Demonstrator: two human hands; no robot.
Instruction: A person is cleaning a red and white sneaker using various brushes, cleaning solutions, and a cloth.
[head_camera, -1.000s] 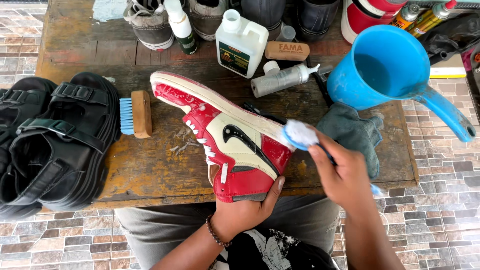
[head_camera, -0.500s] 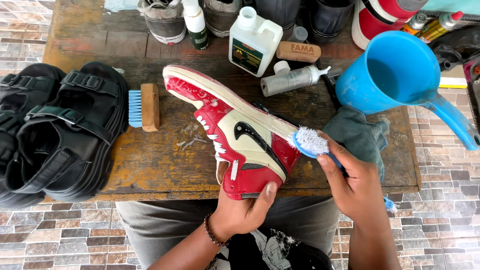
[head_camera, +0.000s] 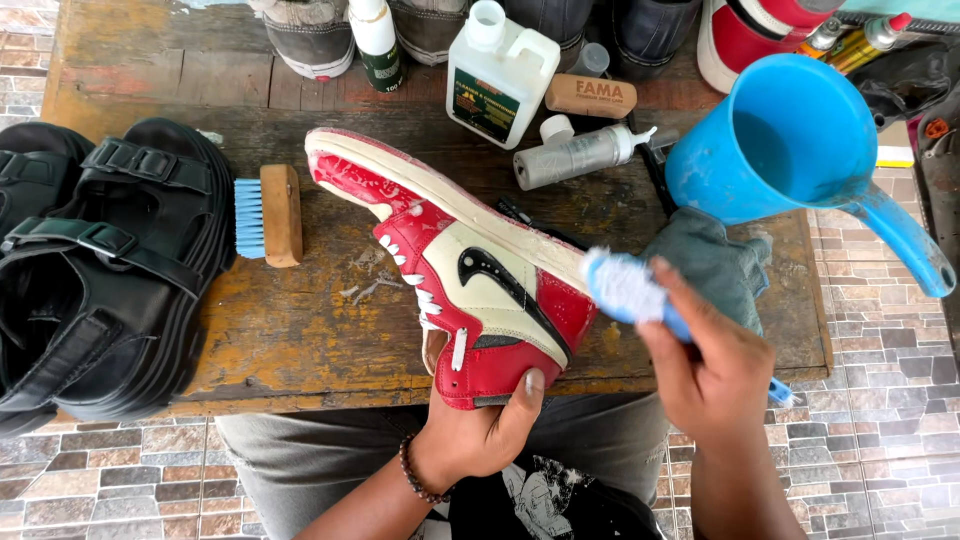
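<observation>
While the left hand (head_camera: 480, 440) grips the wet, likely slippery red-and-cream sneaker (head_camera: 455, 275) by its stiffer heel, the right hand's (head_camera: 715, 370) fingers close around a blue brush (head_camera: 625, 288).

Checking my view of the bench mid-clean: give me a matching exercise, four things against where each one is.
Things:
1. sneaker
2. blue brush
3. wooden brush
4. blue jug

Places:
A. lying on the table beside the black sandals
B. in the right hand, at the sneaker's heel
C. standing at the table's right end
D. held from below by the left hand

Pairs: 1-D, 2-B, 3-A, 4-C
</observation>
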